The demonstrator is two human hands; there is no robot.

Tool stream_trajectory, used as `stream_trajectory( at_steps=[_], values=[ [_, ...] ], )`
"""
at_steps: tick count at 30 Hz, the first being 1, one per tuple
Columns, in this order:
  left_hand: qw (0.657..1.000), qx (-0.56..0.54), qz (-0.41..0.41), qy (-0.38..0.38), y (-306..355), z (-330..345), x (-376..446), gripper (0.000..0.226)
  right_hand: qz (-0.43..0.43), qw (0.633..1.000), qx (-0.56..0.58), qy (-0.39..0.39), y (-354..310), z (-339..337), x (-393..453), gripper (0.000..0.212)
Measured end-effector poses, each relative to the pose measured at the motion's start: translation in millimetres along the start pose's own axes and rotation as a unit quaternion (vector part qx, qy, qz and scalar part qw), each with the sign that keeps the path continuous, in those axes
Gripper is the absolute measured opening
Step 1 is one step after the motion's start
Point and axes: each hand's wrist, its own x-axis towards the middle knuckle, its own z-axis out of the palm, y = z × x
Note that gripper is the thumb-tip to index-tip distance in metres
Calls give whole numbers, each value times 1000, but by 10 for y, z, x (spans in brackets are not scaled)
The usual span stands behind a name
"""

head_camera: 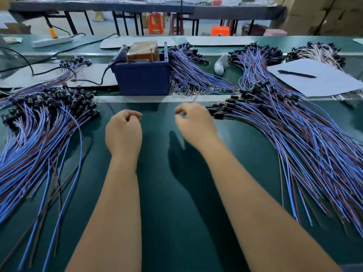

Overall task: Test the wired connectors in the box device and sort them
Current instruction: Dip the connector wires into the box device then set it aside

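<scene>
My left hand (123,132) hovers over the bare middle of the green bench (176,193), its fingers curled into a loose fist that holds nothing I can see. My right hand (193,122) hangs beside it, fingers loosely bent, thumb and forefinger close together as if pinching (whether anything fine lies between them I cannot tell); its knuckles sit just beside the black connector ends of the right pile of wired connectors (294,138), which fans from mid-bench toward the right edge and near right corner in blue and brown leads. A matching left pile of wired connectors (39,134) spreads toward the left edge, its black heads pointing inward. Straight ahead, beyond a pale strip across the bench, stands the blue box device (143,75), open-topped, with a brown block inside and a black cable leaving its left side. More connector bundles (192,71) lie against its right side and farther along the far edge. Toward the far right corner, a white sheet (314,83) carries a black pen (296,74).
</scene>
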Motion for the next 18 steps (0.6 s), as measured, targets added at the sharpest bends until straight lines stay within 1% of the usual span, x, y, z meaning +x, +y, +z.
stream_trajectory(
  at_steps=[2,3,5,8,10,14,16,18],
  values=[
    [996,64,29,55,-46,-63,57,29,-28,997,60,-39,-199,185,-26,25],
    [994,85,43,62,-65,-83,93,29,-32,995,80,-52,-264,263,-35,25],
    [987,147,47,37,-71,-104,134,30,-28,993,95,-65,-308,385,-35,25],
    [967,252,30,-14,-53,-94,125,30,-26,994,86,-60,-244,491,-23,26],
    [960,278,16,-8,-46,-89,131,29,-24,992,113,-54,-201,502,-11,24],
    [950,309,-33,38,-98,-153,161,34,-10,979,194,-58,-145,491,-34,19],
    [949,302,-83,21,-112,-201,177,37,-7,975,212,-61,-133,487,-49,18],
    [945,301,-127,-16,-103,-236,194,37,-8,975,214,-65,-133,474,-64,18]
  ],
)
